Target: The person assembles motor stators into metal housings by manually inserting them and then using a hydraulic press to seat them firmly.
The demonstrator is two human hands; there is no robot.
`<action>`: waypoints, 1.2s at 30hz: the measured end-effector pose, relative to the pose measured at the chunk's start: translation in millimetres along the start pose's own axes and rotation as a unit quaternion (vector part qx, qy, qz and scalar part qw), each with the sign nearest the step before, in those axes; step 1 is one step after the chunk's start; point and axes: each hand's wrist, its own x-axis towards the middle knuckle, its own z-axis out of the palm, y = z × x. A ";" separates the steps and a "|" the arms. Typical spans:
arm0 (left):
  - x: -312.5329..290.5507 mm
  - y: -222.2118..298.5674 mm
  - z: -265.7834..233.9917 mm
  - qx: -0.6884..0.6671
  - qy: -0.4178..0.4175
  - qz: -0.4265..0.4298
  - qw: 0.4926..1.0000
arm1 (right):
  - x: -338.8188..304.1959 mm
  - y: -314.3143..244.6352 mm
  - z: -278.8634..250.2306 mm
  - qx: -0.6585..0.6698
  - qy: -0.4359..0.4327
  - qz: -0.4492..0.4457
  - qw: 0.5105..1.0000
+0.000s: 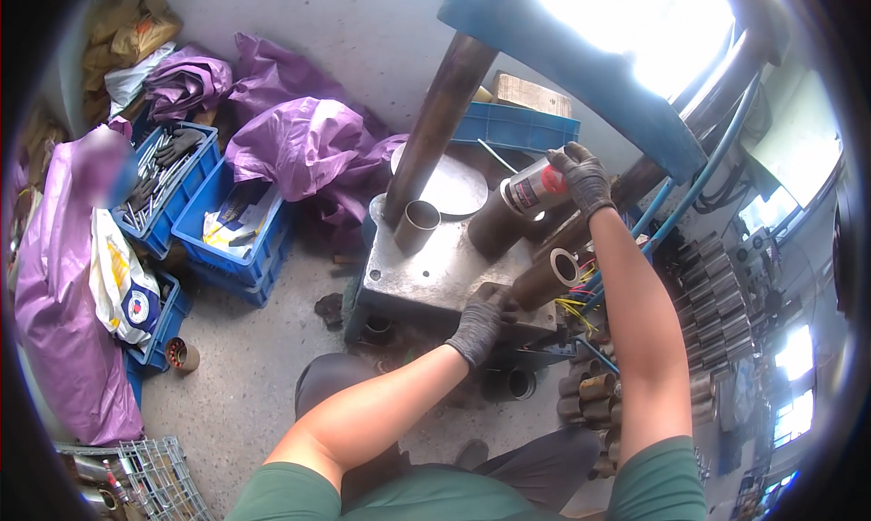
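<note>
On the metal block (426, 271) at centre, head view: left hand (481, 319), in a grey glove, rests on the block's near right edge, fingers curled over the end of a brown pipe (544, 280) lying there; grip looks closed on it, though the glove hides the fingertips. Right hand (581, 178), also gloved, raised above the block, grip closed around a spray can (535, 187), white with a red band, tilted with its base toward the left. Short steel tube (417, 226) stands upright on the block's far side, just beside a thick rusty column (440, 122) rising to a blue beam (581, 67). Blue crates (231, 226) of tools sit on the floor at left, purple sacks (299, 144) behind them. Stacked pipe pieces (590, 398) lie below the right forearm. Blue hoses (699, 185) run at right.
</note>
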 end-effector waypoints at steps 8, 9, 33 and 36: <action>-3.0 -2.3 0.6 0.024 -0.009 -0.012 1.000 | -11.5 -77.0 6.3 -0.294 -0.076 0.027 0.952; -3.3 -3.8 -0.5 0.035 -0.008 -0.008 0.999 | -11.4 -78.2 7.5 -0.302 -0.080 0.032 0.949; 6.9 -9.7 -9.9 0.050 0.029 -0.007 0.998 | -291.7 43.4 -229.8 -0.372 -0.341 -0.154 0.850; 3.6 -13.5 -2.9 0.092 0.046 -0.010 0.995 | -346.8 69.4 -272.8 -0.427 -0.313 -0.055 0.847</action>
